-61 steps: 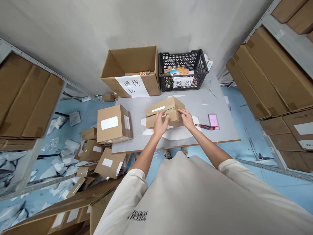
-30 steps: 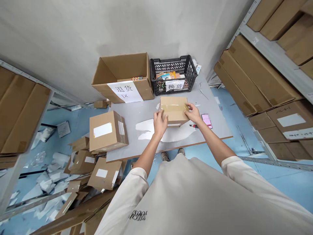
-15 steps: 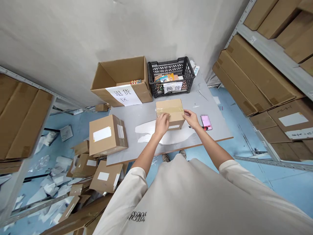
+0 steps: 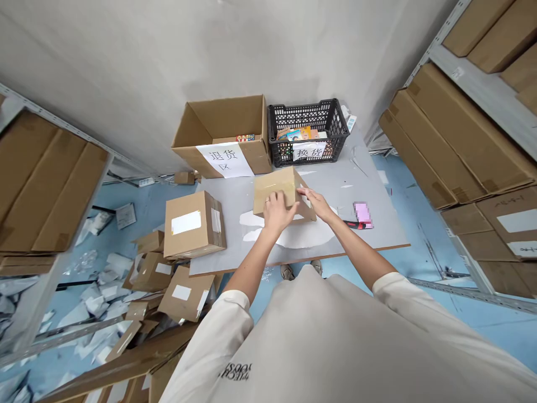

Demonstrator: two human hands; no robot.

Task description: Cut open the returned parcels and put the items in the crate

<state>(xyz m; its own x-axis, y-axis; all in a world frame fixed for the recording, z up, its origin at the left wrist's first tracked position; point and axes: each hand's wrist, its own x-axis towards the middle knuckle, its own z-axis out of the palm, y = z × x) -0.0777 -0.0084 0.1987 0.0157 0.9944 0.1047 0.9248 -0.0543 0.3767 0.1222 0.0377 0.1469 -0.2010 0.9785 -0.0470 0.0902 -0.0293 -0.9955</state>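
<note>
A small brown cardboard box (image 4: 274, 182), with clear tape along its top, sits in the middle of the grey table (image 4: 235, 246). My left hand (image 4: 277, 211) lies with fingers apart on the near top edge of the box. On the box's right side rests my right hand (image 4: 316, 202), its fingers stretched out against the cardboard. Under and in front of the box spreads a torn white patch (image 4: 302, 238) on the tabletop. To the right lie a red and black cutter (image 4: 354, 225) and a pink, pixelated item (image 4: 362, 211).
At the back stand an open carton (image 4: 222, 120) with a paper sign and a black plastic crate (image 4: 308, 120) holding small packets. A taped carton (image 4: 184, 226) sits at the table's left. Shelves of boxes (image 4: 465, 126) flank both sides; discarded cartons (image 4: 182, 296) pile at lower left.
The small box has turned, so its right side now shows. My right hand has flattened along that side, and my left hand has spread on the near edge. The view has shifted slightly.
</note>
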